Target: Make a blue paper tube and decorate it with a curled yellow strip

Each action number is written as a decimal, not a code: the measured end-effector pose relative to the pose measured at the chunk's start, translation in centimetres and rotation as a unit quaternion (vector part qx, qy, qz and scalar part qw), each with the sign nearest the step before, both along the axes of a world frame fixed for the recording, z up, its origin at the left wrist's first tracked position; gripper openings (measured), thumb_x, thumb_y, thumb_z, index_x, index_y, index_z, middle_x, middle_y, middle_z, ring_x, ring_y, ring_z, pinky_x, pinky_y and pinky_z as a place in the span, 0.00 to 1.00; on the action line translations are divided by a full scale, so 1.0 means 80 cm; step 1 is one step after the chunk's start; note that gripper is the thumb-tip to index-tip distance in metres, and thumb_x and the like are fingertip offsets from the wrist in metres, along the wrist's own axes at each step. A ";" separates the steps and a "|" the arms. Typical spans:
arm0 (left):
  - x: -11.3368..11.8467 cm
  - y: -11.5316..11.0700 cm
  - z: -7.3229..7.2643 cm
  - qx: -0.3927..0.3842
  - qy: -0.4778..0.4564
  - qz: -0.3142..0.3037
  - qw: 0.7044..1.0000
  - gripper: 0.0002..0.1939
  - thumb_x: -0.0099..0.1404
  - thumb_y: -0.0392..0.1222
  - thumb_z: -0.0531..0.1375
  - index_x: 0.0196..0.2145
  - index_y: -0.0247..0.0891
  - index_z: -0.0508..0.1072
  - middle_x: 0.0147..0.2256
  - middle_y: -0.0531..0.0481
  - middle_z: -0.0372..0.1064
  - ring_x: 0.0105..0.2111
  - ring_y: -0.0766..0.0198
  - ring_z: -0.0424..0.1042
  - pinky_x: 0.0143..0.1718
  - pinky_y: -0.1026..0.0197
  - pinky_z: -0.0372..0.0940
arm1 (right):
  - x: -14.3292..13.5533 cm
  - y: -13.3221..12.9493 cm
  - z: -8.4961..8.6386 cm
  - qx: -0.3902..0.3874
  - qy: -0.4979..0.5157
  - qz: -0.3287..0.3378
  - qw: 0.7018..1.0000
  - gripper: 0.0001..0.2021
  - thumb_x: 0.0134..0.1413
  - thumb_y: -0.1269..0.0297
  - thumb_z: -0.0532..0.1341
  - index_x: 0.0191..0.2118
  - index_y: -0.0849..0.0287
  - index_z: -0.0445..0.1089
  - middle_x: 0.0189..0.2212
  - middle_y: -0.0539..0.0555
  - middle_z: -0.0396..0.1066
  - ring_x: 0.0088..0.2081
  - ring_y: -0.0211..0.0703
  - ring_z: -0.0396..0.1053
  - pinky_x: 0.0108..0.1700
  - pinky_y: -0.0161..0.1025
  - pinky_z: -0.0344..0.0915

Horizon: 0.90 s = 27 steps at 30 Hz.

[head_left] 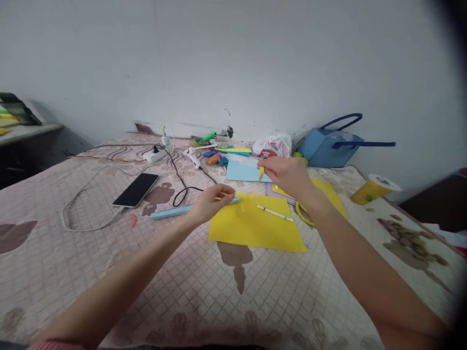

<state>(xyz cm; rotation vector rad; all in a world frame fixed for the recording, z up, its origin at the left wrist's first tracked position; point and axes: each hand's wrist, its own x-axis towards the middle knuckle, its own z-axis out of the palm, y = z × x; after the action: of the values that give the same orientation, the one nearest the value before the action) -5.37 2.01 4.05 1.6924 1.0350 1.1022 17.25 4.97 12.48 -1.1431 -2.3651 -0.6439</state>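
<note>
My right hand (290, 177) is raised over the far edge of a yellow sheet (251, 226), its fingertips pinching a narrow yellow paper strip (261, 174) that hangs down. Fingers curled together, my left hand (213, 203) is at the sheet's far left corner, over a long light blue bar (171, 212). A bit of yellow shows at its fingertips, but what they hold is unclear. A thin white stick (275, 213) with dark bands lies on the yellow sheet. Yellow-handled scissors (303, 215) lie partly hidden beside my right forearm.
Left of my hands are a phone (136, 190) on a white cable and a power strip (155, 154). Toward the wall lie a glue gun (192, 158), light blue paper (242, 171) and a plastic bag (273, 145). A blue bag (328, 147) and yellow canister (374, 188) stand right.
</note>
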 end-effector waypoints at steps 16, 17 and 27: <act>0.058 0.004 -0.012 -0.285 -0.144 -0.209 0.924 0.11 0.62 0.43 0.57 0.34 0.32 0.75 0.38 0.40 0.74 0.36 0.63 0.72 0.37 0.63 0.63 | 0.006 0.012 -0.034 -0.101 -0.006 -0.027 0.995 0.12 0.55 0.68 0.53 0.41 0.56 0.72 0.34 0.54 0.74 0.34 0.45 0.70 0.32 0.37 0.57; 0.057 0.004 -0.013 -0.313 -0.186 -0.217 0.906 0.11 0.62 0.42 0.57 0.34 0.32 0.75 0.38 0.39 0.74 0.38 0.62 0.72 0.40 0.62 0.63 | 0.009 0.011 -0.043 -0.122 0.015 -0.015 0.992 0.13 0.55 0.68 0.54 0.45 0.55 0.70 0.35 0.54 0.74 0.34 0.44 0.69 0.33 0.37 0.59; 0.051 0.011 0.004 -0.362 -0.326 -0.164 0.858 0.07 0.62 0.39 0.56 0.35 0.37 0.74 0.40 0.46 0.67 0.37 0.64 0.69 0.37 0.62 0.65 | -0.007 -0.035 -0.110 -0.312 0.442 0.068 0.838 0.14 0.57 0.54 0.53 0.38 0.57 0.69 0.32 0.53 0.71 0.34 0.41 0.68 0.34 0.37 0.64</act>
<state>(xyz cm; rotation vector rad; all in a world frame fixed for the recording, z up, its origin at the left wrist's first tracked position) -1.28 2.90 4.36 0.7500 0.5669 0.8093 16.69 2.17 3.72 -1.1350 -1.7844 0.6640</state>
